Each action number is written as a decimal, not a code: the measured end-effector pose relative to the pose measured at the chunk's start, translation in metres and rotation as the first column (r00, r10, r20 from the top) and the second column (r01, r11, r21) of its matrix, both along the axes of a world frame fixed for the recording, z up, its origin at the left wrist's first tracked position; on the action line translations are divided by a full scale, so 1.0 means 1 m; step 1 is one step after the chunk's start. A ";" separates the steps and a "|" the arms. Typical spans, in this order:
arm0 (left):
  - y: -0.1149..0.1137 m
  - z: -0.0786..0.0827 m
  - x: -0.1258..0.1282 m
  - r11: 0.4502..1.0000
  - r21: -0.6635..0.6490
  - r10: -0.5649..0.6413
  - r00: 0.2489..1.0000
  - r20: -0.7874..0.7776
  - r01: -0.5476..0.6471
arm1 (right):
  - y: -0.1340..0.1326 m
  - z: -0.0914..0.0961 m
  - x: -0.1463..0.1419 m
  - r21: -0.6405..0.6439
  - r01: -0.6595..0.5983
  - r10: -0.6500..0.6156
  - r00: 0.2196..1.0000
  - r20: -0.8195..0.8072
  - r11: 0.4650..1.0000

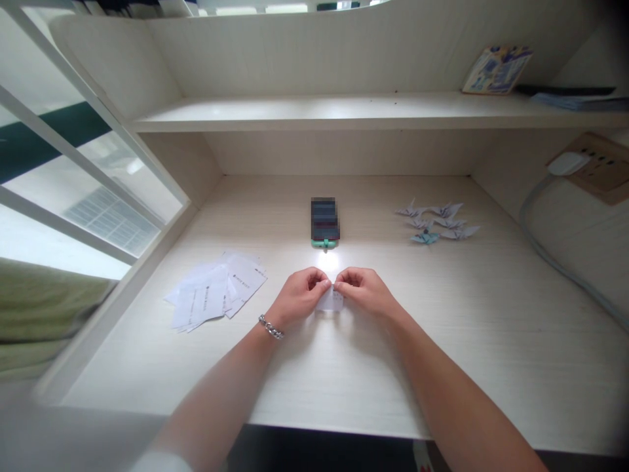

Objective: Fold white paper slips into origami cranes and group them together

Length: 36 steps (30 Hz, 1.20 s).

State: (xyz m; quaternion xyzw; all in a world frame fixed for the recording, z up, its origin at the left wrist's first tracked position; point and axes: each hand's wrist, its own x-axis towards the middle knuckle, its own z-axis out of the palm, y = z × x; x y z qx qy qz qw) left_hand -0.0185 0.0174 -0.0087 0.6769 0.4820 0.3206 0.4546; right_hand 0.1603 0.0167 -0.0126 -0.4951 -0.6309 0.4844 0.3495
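Between my two hands is a small folded piece of white paper [330, 300] with faint print on it, just above the desk. My left hand [302, 293], with a silver chain bracelet [270, 326] at its wrist, pinches the paper's upper left edge between thumb and fingers. On the other side, my right hand [366, 290] pinches the upper right edge, its thumb close to the left one. Off to the left lies a loose stack of printed white paper sheets [206, 295]. Several folded paper cranes [442, 219] sit at the right, one of them bluish.
A phone [324, 219] with a green lower edge lies beyond my hands, a bright patch of light before it. A shelf [304, 111] spans the back. At the right, a cable [540, 249] hangs from a socket panel [602, 167]. Bed-like railings [73, 151] stand at the left.
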 end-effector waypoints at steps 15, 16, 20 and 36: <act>0.004 -0.006 0.000 0.990 -0.131 0.077 0.979 0.187 -0.053 | 0.004 -0.008 -0.002 -0.003 0.070 -0.070 0.986 -0.151 0.998; 0.004 -0.005 0.000 0.992 -0.123 0.054 0.982 0.181 -0.031 | 0.003 -0.008 -0.002 0.016 0.077 -0.074 0.989 -0.128 0.997; 0.002 -0.003 -0.001 0.996 -0.087 0.015 0.984 0.179 0.001 | 0.000 -0.004 -0.003 0.066 0.020 -0.018 1.000 -0.021 0.998; 0.008 -0.006 0.001 0.966 -0.073 0.258 0.933 0.250 -0.247 | -0.001 -0.003 -0.006 -0.002 0.099 -0.099 0.992 -0.081 0.995</act>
